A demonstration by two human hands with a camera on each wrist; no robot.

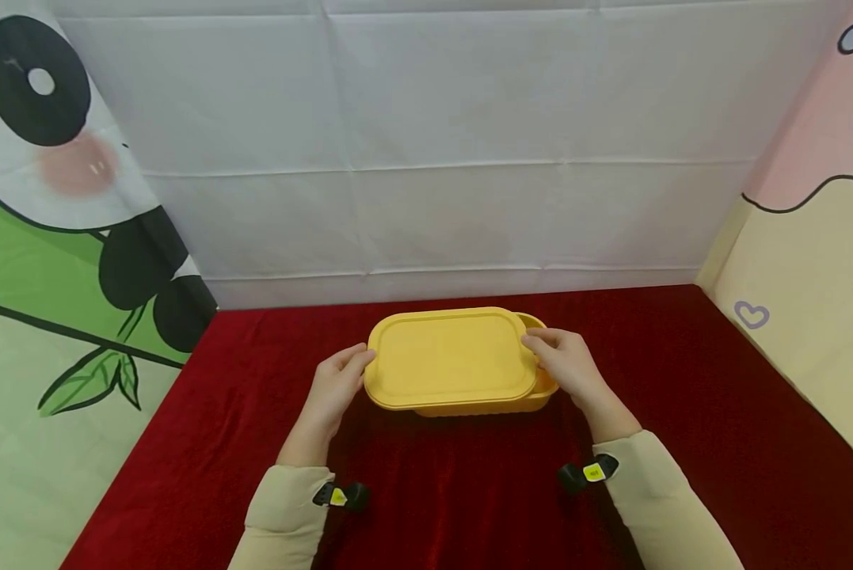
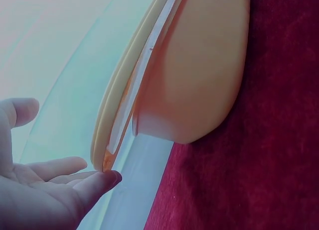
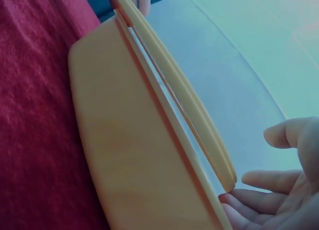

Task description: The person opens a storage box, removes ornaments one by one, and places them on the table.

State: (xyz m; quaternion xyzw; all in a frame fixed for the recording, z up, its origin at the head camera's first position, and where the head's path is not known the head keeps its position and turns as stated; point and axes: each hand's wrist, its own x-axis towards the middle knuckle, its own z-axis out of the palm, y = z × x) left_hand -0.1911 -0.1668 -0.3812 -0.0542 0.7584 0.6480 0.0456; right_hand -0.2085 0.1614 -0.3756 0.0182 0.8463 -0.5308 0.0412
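Note:
A yellow rectangular lid (image 1: pixel 455 356) with rounded corners lies over a yellow food container (image 1: pixel 543 386), shifted left, so the container's right end shows. In both wrist views a narrow gap runs between the lid and the container's rim. My left hand (image 1: pixel 338 385) touches the lid's left end. In the left wrist view its fingertips (image 2: pixel 113 177) meet the lid's edge, while the thumb stands apart. At the other end my right hand (image 1: pixel 570 366) touches the lid's right edge. Its fingers (image 3: pixel 259 200) reach the edge in the right wrist view, with the thumb held away. The container's inside is hidden.
Dark red cloth (image 1: pixel 440 491) covers the table. A creased white sheet (image 1: pixel 455 158) rises behind it. Printed cartoon cloths hang at the left (image 1: pixel 55 317) and right (image 1: pixel 811 301). Each wrist carries a small black device.

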